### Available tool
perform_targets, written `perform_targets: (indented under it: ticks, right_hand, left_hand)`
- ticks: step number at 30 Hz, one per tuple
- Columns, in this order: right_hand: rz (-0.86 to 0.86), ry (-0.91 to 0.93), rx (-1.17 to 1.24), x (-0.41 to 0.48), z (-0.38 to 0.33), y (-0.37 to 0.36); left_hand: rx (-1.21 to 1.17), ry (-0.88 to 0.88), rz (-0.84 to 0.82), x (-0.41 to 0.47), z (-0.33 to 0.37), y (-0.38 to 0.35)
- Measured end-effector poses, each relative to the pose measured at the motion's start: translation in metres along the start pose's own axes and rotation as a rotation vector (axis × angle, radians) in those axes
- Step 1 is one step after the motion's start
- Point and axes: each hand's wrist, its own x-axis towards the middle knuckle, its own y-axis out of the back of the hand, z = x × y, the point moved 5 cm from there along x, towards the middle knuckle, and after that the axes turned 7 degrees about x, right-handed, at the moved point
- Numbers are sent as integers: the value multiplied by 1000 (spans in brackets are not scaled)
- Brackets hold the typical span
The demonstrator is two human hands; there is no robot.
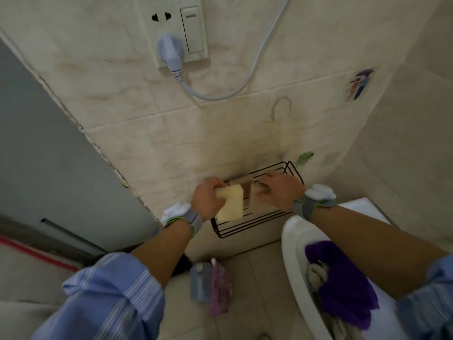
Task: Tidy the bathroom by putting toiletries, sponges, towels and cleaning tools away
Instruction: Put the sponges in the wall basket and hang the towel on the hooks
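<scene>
A black wire rack [247, 229] hangs on the tiled wall, low in the middle of the view. My left hand [208, 198] grips a pale yellow sponge [231, 204] at the rack's left end, held upright over the wires. My right hand [282, 191] holds a tan sponge [255, 201] standing on edge inside the rack, fingers curled over its top. The two sponges stand side by side, almost touching. A purple cloth [343, 278] and a beige towel [316, 273] lie on the white toilet [291, 244] under my right forearm.
A blue bottle [199, 280] and a purple pouch [220, 288] stand on the floor below the rack. A wall socket with a plug [170, 52] and its cable is above. A grey door frame [49, 155] runs down the left side.
</scene>
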Motion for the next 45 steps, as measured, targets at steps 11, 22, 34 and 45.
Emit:
perform_targets:
  ticks: [11, 22, 34, 45]
  right_hand:
    - [296, -92, 80, 43, 37, 48]
    - [50, -99, 34, 45, 34, -11]
    - [25, -156, 7, 29, 22, -7]
    - [243, -336, 89, -87, 23, 51]
  left_hand:
    - [263, -44, -113, 4, -22, -39]
    - [768, -144, -53, 1, -26, -54]
    - [835, -82, -69, -13, -18, -50]
    - [724, -353, -9, -24, 61, -42]
